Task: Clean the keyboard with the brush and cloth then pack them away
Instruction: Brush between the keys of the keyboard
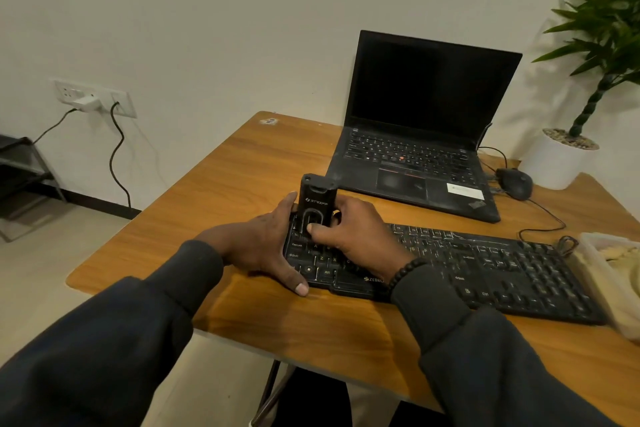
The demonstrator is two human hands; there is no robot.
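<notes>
Head view shows your right hand (349,236) gripping the upright black plastic brush tool (315,204) over the left end of the flat black keyboard (485,270), thumb on its front. Your left hand (263,246) lies flat-fingered against the keyboard's left edge, steadying it. Press too hard and you could pop a keycap or skid the keyboard. The translucent plastic tub (595,274) at right holds something pale, likely the cloth.
</notes>
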